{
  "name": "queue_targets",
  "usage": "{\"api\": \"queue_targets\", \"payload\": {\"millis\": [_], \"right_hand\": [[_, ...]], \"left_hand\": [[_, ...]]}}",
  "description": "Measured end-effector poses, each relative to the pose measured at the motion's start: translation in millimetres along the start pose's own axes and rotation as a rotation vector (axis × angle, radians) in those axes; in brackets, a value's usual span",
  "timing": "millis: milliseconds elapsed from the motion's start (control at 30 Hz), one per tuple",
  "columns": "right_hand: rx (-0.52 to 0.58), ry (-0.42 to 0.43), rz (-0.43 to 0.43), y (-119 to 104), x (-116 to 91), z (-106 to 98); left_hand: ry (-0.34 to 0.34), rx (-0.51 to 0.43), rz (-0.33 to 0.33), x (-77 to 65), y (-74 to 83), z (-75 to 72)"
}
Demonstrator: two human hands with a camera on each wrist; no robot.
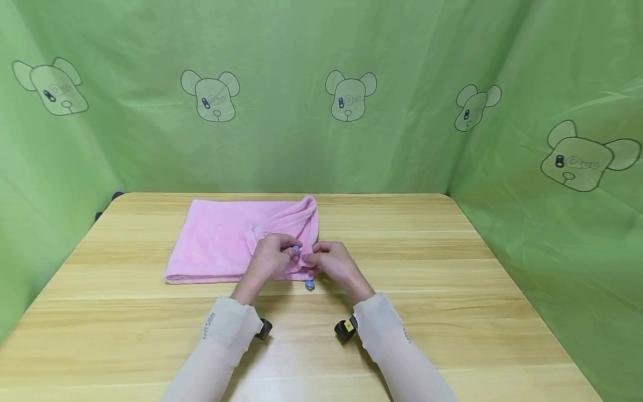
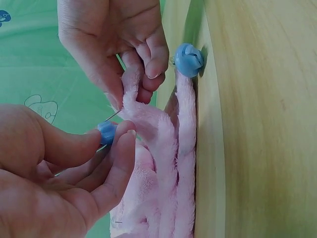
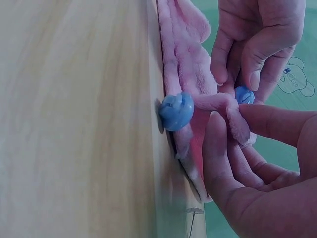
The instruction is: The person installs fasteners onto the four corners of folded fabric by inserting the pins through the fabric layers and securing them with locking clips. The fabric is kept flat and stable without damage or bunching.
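A pink plush cloth (image 1: 216, 240) lies folded on the table, its right end gathered and partly lifted. My left hand (image 1: 271, 258) pinches a blue-headed pin (image 2: 107, 133) between thumb and fingers; a thin metal shaft runs from its head towards the cloth edge. Whether the tip has entered the fabric is hidden. Opposite it, my right hand (image 1: 337, 263) pinches a raised corner of the cloth (image 3: 237, 124) between thumb and fingers. A second blue knob (image 3: 177, 111) sits at the cloth's near right corner, close to the tabletop. It touches neither hand.
The light wooden table (image 1: 502, 329) extends around the cloth on every side. Green curtains (image 1: 281, 151) printed with bear faces stand behind it and to both sides. A black wrist camera (image 1: 345, 330) hangs below the right cuff, another (image 1: 263, 329) below the left.
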State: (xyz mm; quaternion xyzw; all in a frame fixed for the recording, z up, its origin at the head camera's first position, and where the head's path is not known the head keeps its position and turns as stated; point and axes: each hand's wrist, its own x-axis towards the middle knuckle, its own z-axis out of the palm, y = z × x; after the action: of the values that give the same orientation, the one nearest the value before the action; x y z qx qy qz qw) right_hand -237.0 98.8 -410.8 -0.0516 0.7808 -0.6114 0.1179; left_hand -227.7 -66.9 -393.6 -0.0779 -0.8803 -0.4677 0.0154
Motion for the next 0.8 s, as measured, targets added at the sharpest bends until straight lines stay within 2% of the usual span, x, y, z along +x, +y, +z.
{"api": "queue_targets", "payload": {"millis": [267, 800], "right_hand": [[0.004, 0.002, 0.003, -0.2, 0.0, 0.1], [0.004, 0.0, 0.006, 0.2, -0.3, 0.2]], "left_hand": [[0.012, 0.031, 0.019, 0.4, 0.1, -0.1], [0.01, 0.023, 0.004, 0.2, 0.0, -0.2]]}}
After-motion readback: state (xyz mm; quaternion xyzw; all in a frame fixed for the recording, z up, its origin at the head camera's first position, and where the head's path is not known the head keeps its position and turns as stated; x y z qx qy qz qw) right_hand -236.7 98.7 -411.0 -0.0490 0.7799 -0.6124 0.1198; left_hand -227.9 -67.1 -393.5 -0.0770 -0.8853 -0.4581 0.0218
